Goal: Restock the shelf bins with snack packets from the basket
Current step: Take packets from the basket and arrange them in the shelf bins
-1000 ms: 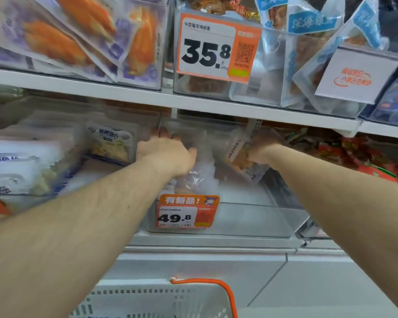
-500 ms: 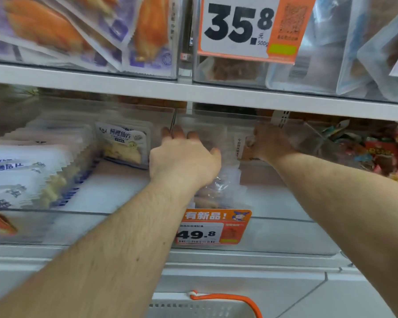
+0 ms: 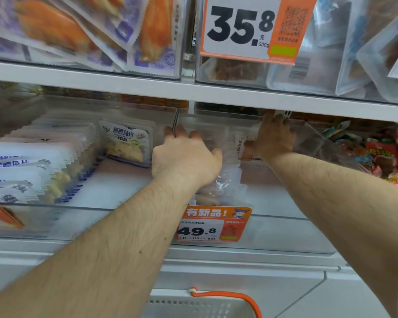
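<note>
The clear middle shelf bin (image 3: 285, 232) carries an orange 49.8 price tag (image 3: 214, 224) on its front wall. My left hand (image 3: 184, 154) reaches into it with fingers stretched forward and presses down on clear snack packets (image 3: 218, 187) lying in the bin. My right hand (image 3: 274, 138) is deeper in the same bin, fingers pointing up toward the shelf edge, palm against an upright snack packet (image 3: 240, 145) with vertical print. Below the shelf, the white basket (image 3: 200, 306) with an orange handle (image 3: 228, 297) shows only its top rim; its contents are hidden.
The left bin holds rows of white-and-blue fish snack packets (image 3: 32, 171), one standing upright (image 3: 126, 143). A bin of red packets (image 3: 386, 154) sits to the right. The upper shelf (image 3: 193, 90) hangs low over both hands, with a 35.8 tag (image 3: 246, 28) above.
The view has moved closer and upward. My left hand has slid further in over the packets, and my right hand has pushed back and up toward the bin's rear.
</note>
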Motion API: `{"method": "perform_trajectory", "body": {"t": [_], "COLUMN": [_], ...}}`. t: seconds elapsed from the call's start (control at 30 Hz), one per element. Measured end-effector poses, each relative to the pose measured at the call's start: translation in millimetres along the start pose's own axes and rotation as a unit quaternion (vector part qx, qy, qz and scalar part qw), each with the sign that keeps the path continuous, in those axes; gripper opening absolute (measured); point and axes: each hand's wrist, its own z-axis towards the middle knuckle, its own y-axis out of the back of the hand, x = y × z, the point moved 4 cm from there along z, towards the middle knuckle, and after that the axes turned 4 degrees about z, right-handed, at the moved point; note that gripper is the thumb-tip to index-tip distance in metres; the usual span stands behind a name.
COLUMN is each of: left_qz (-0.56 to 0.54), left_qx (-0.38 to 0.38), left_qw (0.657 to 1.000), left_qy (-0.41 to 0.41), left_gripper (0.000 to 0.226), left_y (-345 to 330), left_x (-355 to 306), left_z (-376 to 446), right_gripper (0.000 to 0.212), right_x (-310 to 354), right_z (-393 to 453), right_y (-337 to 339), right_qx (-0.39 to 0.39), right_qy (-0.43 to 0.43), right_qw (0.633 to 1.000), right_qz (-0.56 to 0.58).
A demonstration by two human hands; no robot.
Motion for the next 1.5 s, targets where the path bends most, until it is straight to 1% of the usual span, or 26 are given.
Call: {"method": "perform_trajectory", "body": {"t": [0.03,0.1,0.27,0.43,0.63,0.77,0.83,0.9,1.0,1.03,1.13,1.27,1.37,1.43,1.5], "left_qz": [0.002,0.004,0.006,0.001,-0.009,-0.021,-0.034,-0.045,-0.058,-0.069,-0.105,-0.126,-0.116,-0.102,-0.080], "left_qx": [0.001,0.005,0.005,0.003,-0.001,0.002,0.002,-0.003,-0.023,-0.032,-0.057,-0.060,-0.020,0.023,0.080], "left_qw": [1.000,1.000,1.000,1.000,1.000,1.000,0.999,0.999,0.995,0.993,0.980,0.971,0.972,0.974,0.975], "left_qy": [0.000,0.001,0.001,0.000,-0.003,-0.012,-0.016,-0.027,-0.073,-0.093,-0.159,-0.194,-0.203,-0.200,-0.191], "left_gripper": [0.068,0.067,0.067,0.066,0.066,0.065,0.063,0.058,0.052,0.052,0.050,0.045,0.038,0.035,0.035], "left_y": [0.0,-0.4,0.0,-0.1,1.3,0.8,2.9,8.1,16.8,19.4,26.6,33.4,29.5,20.1,2.9], "left_x": [-0.1,-0.8,-1.3,-0.5,-0.5,0.0,0.8,1.1,-1.5,-2.3,-0.9,18.4,44.5,66.9,90.5], "left_z": [-0.1,-0.4,-0.1,-1.0,-1.1,-4.2,-5.5,-8.1,-17.4,-22.7,-46.5,-88.9,-120.7,-140.4,-159.1], "right_gripper": [0.108,0.106,0.078,0.062,0.054,0.067,0.064,0.049,0.017,0.012,0.010,0.013,0.013,0.014,0.016], "right_x": [-0.1,-0.1,3.0,7.8,1.9,-5.1,-6.3,-1.4,10.9,14.8,24.7,45.4,63.5,77.3,92.1], "right_z": [0.3,1.8,0.4,-1.2,-4.0,-9.4,-16.2,-28.9,-55.0,-66.7,-105.2,-160.4,-207.8,-239.1,-268.1], "right_y": [0.2,-2.3,-6.9,-11.3,-8.9,-4.3,4.6,21.6,50.2,59.9,92.5,129.4,145.3,145.3,131.8], "right_qx": [0.000,0.008,0.026,0.027,0.020,0.030,0.043,0.059,0.064,0.061,0.016,-0.037,-0.032,-0.013,0.012], "right_qy": [-0.008,-0.024,-0.045,-0.009,0.004,-0.004,-0.016,-0.012,0.003,0.002,-0.014,0.035,0.091,0.135,0.183], "right_qw": [1.000,0.999,0.996,0.992,0.988,0.991,0.992,0.991,0.989,0.986,0.964,0.931,0.910,0.896,0.881], "right_qz": [0.005,0.023,0.073,0.126,0.150,0.127,0.121,0.122,0.136,0.158,0.264,0.361,0.403,0.423,0.435]}}
